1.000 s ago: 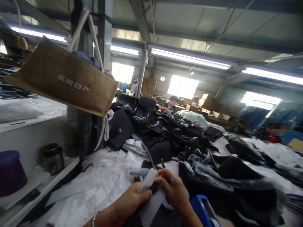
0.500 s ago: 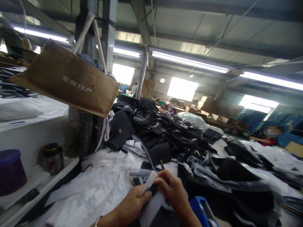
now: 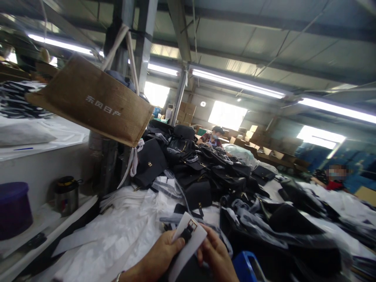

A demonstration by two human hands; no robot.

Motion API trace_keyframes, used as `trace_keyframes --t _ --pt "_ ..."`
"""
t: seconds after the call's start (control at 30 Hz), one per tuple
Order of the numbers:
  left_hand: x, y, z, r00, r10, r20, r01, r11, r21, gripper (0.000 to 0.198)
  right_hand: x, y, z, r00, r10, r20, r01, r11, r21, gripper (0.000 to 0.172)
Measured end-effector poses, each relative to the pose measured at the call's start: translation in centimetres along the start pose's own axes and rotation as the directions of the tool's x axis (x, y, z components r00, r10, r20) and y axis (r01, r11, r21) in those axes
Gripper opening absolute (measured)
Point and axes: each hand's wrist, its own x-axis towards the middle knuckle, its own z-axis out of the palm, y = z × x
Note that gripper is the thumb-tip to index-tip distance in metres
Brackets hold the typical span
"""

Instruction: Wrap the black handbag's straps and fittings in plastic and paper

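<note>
My left hand is closed, its thumb pressing a short black strap against a white paper strip. A gold buckle at the strap's end lies on the upper part of the strip. On the other side, my right hand has its fingers closed at the strip's right edge, partly behind it. Black material lies below both hands; its shape is mostly hidden. Beyond them rises a pile of black bags, some with gold clasps and clear plastic wrapping.
White sheets cover the table at left. A blue object stands close to my right forearm. A brown tote bag hangs from a post. A metal flask and a purple tub are at far left. Co-workers sit beyond the pile.
The white strip now lies broad and flat behind the strap, with the gold buckle showing. My right hand has shifted from the strip's top down to its right edge.
</note>
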Motion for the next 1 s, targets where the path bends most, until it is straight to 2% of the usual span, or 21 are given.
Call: trace_keyframes --t 0.13,0.27,0.4,0.47,0.63,0.87,1.0 --pt "-0.2 0.5 0.1 0.998 -0.025 0.066 0.024 1.0 0.008 0.035 0.6 -1.3 0.7 0.998 -0.042 0.046 0.043 0.998 -0.038 0.056" --pt "0.0 -0.3 0.2 0.992 -0.129 -0.005 0.129 0.985 0.117 0.044 1.7 -3.0 1.6 0.993 -0.065 0.1 0.076 0.991 -0.112 0.046" --pt "0.2 -1.3 0.4 0.991 -0.119 -0.066 0.131 0.963 0.234 0.052 2.3 -2.9 1.8 0.996 -0.068 0.062 0.081 0.966 -0.247 0.04" --pt "0.0 -1.2 0.4 0.99 -0.131 -0.048 0.138 0.968 0.209 0.053 2.4 -2.6 1.7 0.997 -0.076 0.035 0.083 0.95 -0.3 0.041" --pt "-0.7 -0.5 0.3 0.987 -0.158 0.014 0.158 0.987 0.007 0.062 2.5 -2.8 1.4 0.997 -0.064 0.033 0.072 0.916 -0.395 0.041" --pt "0.2 -1.9 1.2 0.987 -0.059 -0.146 0.082 0.984 0.159 0.056 3.2 -4.5 1.8 0.998 -0.06 0.021 0.062 0.858 -0.51 0.04" --pt "0.5 -1.9 1.5 0.98 -0.05 -0.193 0.084 0.981 0.173 0.056 3.3 -4.3 1.7 1.0 -0.007 -0.004 0.005 0.89 -0.455 0.039"
